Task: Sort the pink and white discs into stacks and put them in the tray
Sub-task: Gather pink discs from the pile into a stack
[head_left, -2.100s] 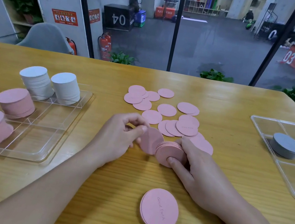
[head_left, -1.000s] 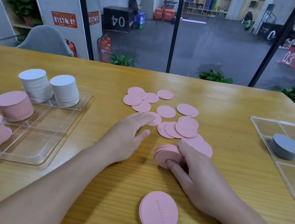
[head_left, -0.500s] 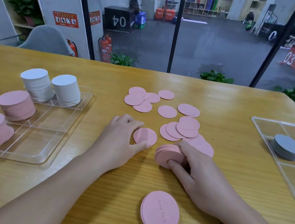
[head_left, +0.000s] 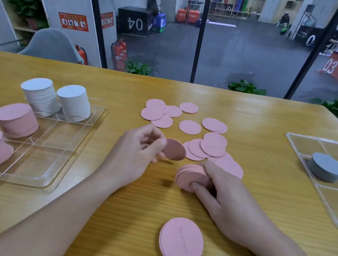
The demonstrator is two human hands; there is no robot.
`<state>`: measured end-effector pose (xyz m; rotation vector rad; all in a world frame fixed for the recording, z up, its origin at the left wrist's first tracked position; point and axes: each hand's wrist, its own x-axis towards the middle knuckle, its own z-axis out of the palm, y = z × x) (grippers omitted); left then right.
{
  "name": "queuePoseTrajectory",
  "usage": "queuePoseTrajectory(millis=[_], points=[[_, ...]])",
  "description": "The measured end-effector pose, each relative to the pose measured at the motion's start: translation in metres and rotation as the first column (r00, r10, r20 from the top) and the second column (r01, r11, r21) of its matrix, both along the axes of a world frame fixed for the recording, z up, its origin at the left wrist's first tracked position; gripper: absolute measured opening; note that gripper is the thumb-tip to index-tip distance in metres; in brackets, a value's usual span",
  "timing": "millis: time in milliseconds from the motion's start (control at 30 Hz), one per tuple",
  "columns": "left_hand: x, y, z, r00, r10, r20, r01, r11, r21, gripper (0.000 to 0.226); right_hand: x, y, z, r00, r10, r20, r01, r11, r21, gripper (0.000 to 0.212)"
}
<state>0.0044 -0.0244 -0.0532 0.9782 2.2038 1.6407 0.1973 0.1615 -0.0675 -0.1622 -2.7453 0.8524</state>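
Wooden table (head_left: 277,124); right hand (head_left: 226,194) hides stack's (head_left: 191,177) far side.

The table (head_left: 261,212) is shiny yellow wood with fine lines. The pink discs (head_left: 189,127) look flat and dull, like paper. The tray (head_left: 48,165), at 9 o'clock, is clear shiny plastic.

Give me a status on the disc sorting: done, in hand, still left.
Done: two white stacks and two pink stacks stand in the left tray. In hand: the left hand pinches a single pink disc beside the short stack gripped by the right hand. Left: the loose pink discs on the table, plus a small pile near the front edge.
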Motion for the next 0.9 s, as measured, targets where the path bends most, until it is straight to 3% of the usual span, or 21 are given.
queuePoseTrajectory(millis=[67,167,300,467,667,767,833,900], points=[[-0.001,0.0,-0.001,1.0,-0.022,-0.007,0.022,1.0,0.022,0.028,0.0,0.0,0.0,1.0,0.0,0.002,0.0,1.0,0.003,0.014],[-0.002,-0.002,-0.003,0.998,-0.022,-0.066,0.019,0.999,-0.046,0.007,0.0,0.0,0.0,1.0,-0.002,0.002,0.002,1.0,0.001,0.013],[0.003,-0.002,-0.001,0.998,-0.047,-0.033,0.045,0.997,-0.061,0.032,0.0,0.0,0.0,1.0,-0.001,0.004,0.001,1.0,-0.002,0.013],[-0.001,-0.003,0.0,0.995,-0.082,-0.049,0.081,0.996,-0.026,0.011,0.0,0.001,0.0,1.0,-0.001,0.0,0.001,1.0,-0.009,0.013],[0.011,-0.001,0.003,0.974,-0.223,-0.049,0.223,0.975,-0.006,0.011,0.0,0.0,-0.002,1.0,-0.009,-0.018,0.01,0.999,0.033,0.009],[0.019,0.004,0.003,0.957,-0.291,0.004,0.29,0.956,0.031,0.011,-0.001,-0.001,-0.001,1.0,-0.004,-0.026,0.006,0.998,0.067,0.025],[0.022,0.009,0.001,0.951,-0.305,0.041,0.303,0.951,0.059,0.014,-0.002,-0.001,-0.001,1.0,0.004,-0.029,-0.002,0.998,0.061,0.02],[0.016,0.02,0.0,0.969,-0.244,-0.019,0.245,0.968,0.046,0.018,-0.002,0.001,-0.004,1.0,-0.001,-0.015,0.002,0.999,0.042,0.009]])
